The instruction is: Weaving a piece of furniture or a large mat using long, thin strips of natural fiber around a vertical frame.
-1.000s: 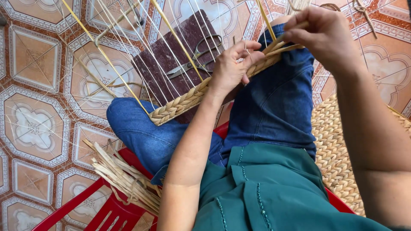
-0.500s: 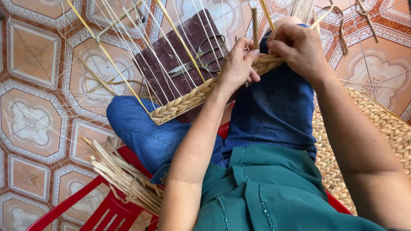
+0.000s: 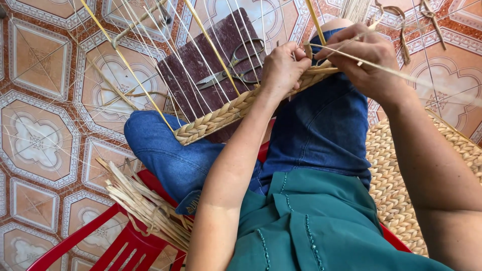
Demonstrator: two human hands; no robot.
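Head view: the left hand [image 3: 282, 68] pinches the braid [image 3: 221, 115] steady across the knee, so the right hand [image 3: 364, 57], closed on a straw [image 3: 401, 75], pulls it taut.

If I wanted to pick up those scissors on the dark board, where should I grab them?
Probably by the looped handles. The scissors lie flat on the dark board, handles at the upper right and closed blades pointing lower left. Thin straw strands cross above them, so come from the handle end, near the left hand, and keep fingers off the pointed tips.
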